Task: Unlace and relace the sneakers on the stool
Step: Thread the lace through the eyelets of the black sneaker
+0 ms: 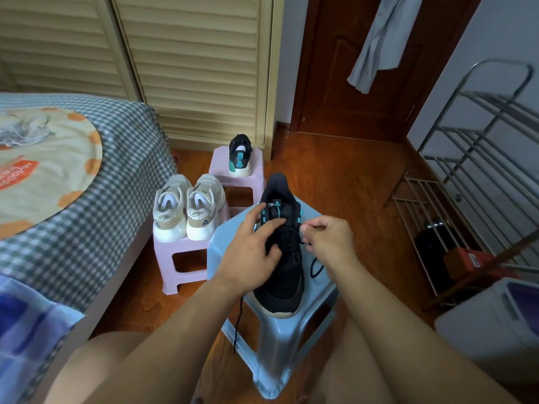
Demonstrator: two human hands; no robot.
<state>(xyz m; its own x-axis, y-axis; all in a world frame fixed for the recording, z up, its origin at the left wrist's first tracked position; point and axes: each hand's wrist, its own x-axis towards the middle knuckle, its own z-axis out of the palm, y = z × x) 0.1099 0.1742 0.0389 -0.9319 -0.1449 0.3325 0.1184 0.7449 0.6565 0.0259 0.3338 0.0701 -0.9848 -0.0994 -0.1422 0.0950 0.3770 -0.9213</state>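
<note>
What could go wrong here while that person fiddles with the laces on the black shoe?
The black sneaker lies with its toe over the near edge of the blue stool, so a hard tug by the right hand, which pinches the lace, might slide it off, though the left hand presses it down. One loose lace end dangles below the seat toward the floor and could snag on a stool leg or get stepped on.
</note>
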